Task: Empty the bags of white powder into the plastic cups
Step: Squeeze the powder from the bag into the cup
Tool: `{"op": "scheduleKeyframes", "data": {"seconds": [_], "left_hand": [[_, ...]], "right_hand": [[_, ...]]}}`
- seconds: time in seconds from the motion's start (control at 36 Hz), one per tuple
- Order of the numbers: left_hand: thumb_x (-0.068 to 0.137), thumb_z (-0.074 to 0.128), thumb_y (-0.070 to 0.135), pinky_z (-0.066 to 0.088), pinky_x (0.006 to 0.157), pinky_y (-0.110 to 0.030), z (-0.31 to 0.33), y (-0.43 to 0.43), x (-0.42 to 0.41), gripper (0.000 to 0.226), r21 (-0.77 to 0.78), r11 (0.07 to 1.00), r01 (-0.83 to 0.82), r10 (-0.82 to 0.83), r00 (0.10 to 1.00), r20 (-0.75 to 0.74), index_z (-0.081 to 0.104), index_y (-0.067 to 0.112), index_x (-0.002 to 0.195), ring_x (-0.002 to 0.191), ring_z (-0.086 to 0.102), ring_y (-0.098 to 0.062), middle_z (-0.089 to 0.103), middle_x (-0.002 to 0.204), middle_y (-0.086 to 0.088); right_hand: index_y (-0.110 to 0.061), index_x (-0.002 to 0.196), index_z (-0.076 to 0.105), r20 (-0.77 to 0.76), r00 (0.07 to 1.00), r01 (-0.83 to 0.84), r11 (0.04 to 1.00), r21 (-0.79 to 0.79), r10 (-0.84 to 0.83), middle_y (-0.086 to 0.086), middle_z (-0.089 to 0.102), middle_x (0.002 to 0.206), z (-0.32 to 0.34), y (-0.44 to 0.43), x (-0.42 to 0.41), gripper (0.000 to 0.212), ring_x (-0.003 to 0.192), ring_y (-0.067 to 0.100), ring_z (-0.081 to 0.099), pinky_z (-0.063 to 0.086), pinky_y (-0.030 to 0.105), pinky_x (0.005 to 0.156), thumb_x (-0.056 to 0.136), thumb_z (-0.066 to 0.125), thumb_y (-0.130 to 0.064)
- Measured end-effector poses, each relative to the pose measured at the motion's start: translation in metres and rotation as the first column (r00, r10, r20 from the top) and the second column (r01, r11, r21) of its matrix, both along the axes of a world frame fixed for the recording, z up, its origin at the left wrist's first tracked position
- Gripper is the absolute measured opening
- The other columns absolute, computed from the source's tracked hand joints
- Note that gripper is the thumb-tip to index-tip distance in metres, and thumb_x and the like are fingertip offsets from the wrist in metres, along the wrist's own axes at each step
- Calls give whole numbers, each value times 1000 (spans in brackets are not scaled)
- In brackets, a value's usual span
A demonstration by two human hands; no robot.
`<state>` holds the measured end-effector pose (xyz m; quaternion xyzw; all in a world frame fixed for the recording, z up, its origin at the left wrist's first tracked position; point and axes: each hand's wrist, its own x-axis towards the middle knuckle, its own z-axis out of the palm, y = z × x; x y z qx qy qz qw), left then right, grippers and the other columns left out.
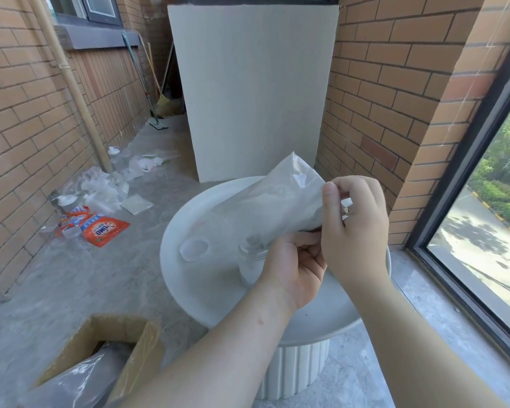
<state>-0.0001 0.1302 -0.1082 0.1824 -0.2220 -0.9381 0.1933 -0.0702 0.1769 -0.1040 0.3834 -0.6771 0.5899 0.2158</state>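
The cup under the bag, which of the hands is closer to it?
Left. The left hand grips the low end of the bag right beside the cup, on its right side. The right hand pinches the bag higher up and farther right.

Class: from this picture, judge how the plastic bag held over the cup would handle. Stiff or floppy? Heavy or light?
Probably floppy: the bag creases and bends where the left hand and right hand grip it. Likely light: the film looks thin and see-through. Its glossy surface may be slippery.
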Motion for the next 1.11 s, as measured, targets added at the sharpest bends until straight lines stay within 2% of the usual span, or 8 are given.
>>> {"op": "scheduleKeyframes", "data": {"seconds": [0.19, 0.44, 0.61, 0.69, 1.11], "left_hand": [[85, 34, -18, 49, 46, -16, 1, 1, 0, 36, 22, 1000, -15, 16, 1000, -14, 64, 1, 78, 45, 60, -11, 64, 58, -2], [85, 34, -18, 47, 43, -15, 1, 2, 1, 42, 32, 999, -5, 5, 1000, -1, 66, 2, 67, 46, 62, -10, 65, 58, -3], [84, 37, -18, 50, 48, -17, -1, 0, 1, 35, 50, 999, -19, 20, 1000, -21, 65, 1, 76, 50, 64, -11, 67, 61, -3], [83, 38, -17, 50, 48, -16, -2, 0, 0, 34, 53, 998, -15, 15, 1000, -14, 66, 2, 80, 52, 65, -10, 69, 64, -3], [81, 38, -18, 52, 50, -17, -4, -1, -1, 36, 84, 996, -15, 17, 999, -29, 69, 1, 83, 56, 68, -11, 71, 71, -4]], "right_hand": [[-12, 97, 63, 12, 1000, 12, 1000, 18, -12, -2, 56, 100, 3, 3, -4, 13, 94, -12, 48, 36, 6, 76, 104, 54, -17], [-12, 95, 64, 17, 1000, -2, 999, 33, 2, -2, 56, 100, 3, 3, -1, 12, 94, -14, 47, 36, 4, 74, 103, 55, -15], [-20, 93, 59, 11, 1000, 3, 1000, 19, -3, -3, 55, 98, 4, 3, 0, 12, 92, -14, 47, 35, 4, 75, 103, 54, -16], [-12, 93, 62, -15, 1000, 25, 1000, 4, -25, -1, 55, 99, 3, 3, 0, 12, 93, -15, 46, 34, 3, 76, 102, 55, -13], [-20, 93, 59, 26, 1000, 2, 999, 36, -2, -1, 56, 99, 4, 2, 1, 12, 92, -14, 47, 34, 3, 77, 103, 54, -17]]}}
